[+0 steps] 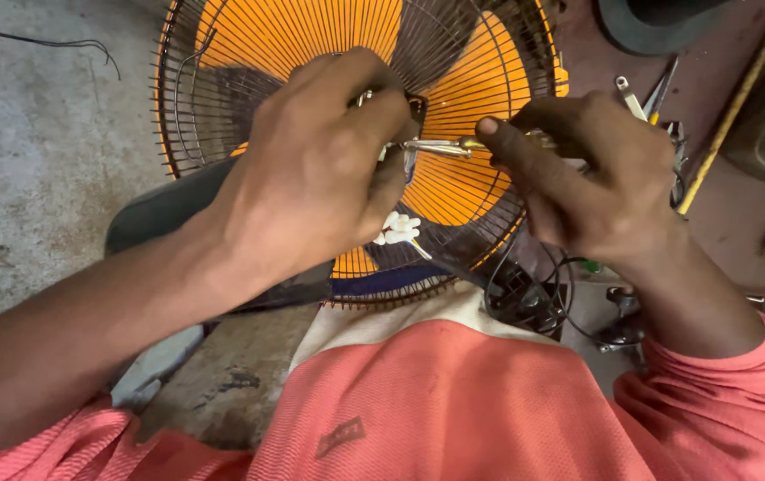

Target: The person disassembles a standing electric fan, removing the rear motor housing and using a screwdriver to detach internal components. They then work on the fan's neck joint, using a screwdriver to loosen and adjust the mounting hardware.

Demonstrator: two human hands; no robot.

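A round fan guard (222, 53) of dark wire with orange blades behind it lies face up in front of me. My left hand (320, 165) is closed over a small metal part at the middle of the guard. My right hand (587, 174) grips a yellow-handled screwdriver (449, 147), its metal shaft pointing left into the part under my left fingers. A white plastic connector (400, 229) hangs just below my left hand.
Black cable (543, 294) loops under my right wrist beside a dark motor housing. Pliers and other tools (658, 102) lie on the reddish surface at right, next to a long yellow rod (730, 111). Grey concrete floor (35, 160) spreads to the left.
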